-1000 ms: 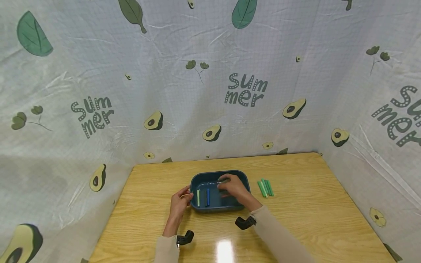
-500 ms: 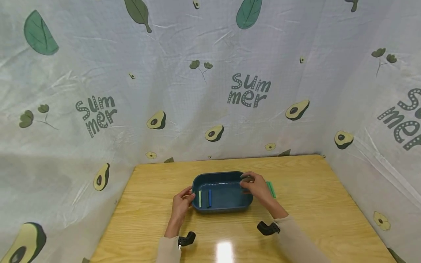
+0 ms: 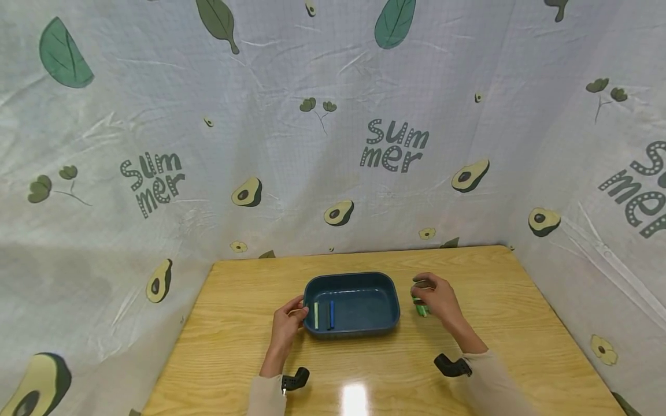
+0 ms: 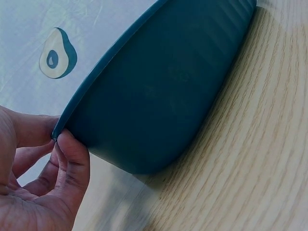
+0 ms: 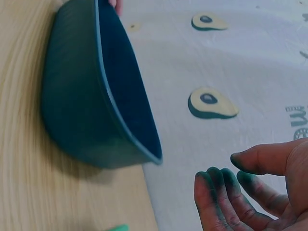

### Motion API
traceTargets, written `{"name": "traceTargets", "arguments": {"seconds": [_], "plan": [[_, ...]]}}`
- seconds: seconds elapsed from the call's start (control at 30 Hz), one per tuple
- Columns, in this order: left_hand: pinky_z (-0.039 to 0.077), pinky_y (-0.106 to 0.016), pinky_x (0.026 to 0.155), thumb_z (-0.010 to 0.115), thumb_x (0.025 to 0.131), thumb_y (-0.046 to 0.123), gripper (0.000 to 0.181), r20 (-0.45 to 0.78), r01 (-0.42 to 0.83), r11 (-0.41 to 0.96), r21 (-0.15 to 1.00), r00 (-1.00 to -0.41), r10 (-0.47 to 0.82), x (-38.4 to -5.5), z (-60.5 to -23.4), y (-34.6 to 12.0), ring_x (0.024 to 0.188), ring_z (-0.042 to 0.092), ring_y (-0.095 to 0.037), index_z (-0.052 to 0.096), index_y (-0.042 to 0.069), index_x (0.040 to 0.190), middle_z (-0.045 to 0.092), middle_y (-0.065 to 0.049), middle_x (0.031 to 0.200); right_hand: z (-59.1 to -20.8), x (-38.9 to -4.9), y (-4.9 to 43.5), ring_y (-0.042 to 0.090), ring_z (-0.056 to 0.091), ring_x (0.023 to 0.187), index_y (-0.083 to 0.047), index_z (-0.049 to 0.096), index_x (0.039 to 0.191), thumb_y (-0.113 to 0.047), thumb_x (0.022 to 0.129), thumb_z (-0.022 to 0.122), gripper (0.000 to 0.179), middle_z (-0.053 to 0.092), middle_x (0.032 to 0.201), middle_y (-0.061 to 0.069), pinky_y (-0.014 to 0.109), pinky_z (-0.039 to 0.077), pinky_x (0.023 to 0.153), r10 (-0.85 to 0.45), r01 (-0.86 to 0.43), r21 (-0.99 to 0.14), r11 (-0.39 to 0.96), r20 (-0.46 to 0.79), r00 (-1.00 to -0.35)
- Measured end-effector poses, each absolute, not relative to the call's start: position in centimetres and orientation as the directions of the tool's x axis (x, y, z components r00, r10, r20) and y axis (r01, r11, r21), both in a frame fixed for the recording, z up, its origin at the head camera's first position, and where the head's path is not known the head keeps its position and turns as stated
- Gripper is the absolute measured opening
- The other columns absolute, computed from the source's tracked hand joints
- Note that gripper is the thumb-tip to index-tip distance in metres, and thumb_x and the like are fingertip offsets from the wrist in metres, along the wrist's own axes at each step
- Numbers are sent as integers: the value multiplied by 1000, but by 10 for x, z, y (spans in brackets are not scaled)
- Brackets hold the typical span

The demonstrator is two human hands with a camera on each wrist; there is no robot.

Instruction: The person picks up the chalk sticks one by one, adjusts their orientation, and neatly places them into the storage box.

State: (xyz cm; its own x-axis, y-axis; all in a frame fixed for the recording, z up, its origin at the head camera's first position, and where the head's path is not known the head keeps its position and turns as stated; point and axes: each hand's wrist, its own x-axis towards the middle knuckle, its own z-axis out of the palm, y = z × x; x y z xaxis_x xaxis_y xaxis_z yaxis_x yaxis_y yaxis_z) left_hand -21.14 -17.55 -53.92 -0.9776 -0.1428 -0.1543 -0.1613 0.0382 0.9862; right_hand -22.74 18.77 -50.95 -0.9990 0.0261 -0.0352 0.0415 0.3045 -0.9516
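Since a second ago the right hand (image 3: 437,296) has moved rightward: the left hand (image 3: 286,323) pinches the rim of the blue tray (image 3: 364,333); inside, right of that pinch, lie pale and blue sticks (image 3: 332,315); green sticks (image 3: 422,311) lie near the parted, empty right fingers.

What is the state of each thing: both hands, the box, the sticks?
Left hand: pinching the box by its rim
Box: uncovered, upright on the table
Pale stick: in the box
Blue stick: in the box, beside a dark strip
Right hand: holding nothing, fingertips stained
Green sticks: on the table, partly hidden
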Motion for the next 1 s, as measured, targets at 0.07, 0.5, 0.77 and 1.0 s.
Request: {"name": "traceTargets", "arguments": {"seconds": [0.07, 0.5, 0.77, 1.0], "plan": [[53, -29, 67, 61, 92, -2, 41, -152, -160, 46, 986, -978, -143, -209, -535, -174, 84, 60, -11, 56, -8, 132, 56, -17, 107, -511, -227, 194, 27, 69, 94, 0, 56, 128, -14, 95, 63, 37, 64, 116, 22, 44, 57, 82, 41, 39, -939, 342, -26, -999], [53, -29, 67, 61, 93, -1, 41, -156, -165, 46, 985, -977, -147, -209, -531, -171, 86, 61, -12, 56, -8, 132, 56, -16, 107, -526, -223, 220, 26, 69, 100, -3, 58, 129, -16, 96, 63, 36, 63, 122, 22, 39, 58, 82, 165, 43, -887, 460, 38, -986], [53, -28, 67, 60, 93, -1, 40, -154, -164, 56, 985, -978, -143, -208, -530, -170, 87, 61, -15, 56, -7, 133, 56, -18, 109, -535, -217, 228, 29, 68, 103, -3, 58, 129, -19, 95, 64, 38, 65, 121, 20, 29, 55, 75, 235, 89, -872, 481, 30, -972], [53, -27, 65, 61, 93, -1, 41, -157, -166, 45, 985, -976, -148, -215, -544, -172, 86, 61, -14, 56, -7, 133, 56, -17, 108, -544, -215, 230, 31, 67, 106, -4, 59, 128, -20, 95, 64, 38, 67, 119, 19, 26, 54, 74, 316, 110, -871, 479, 54, -947]]}}
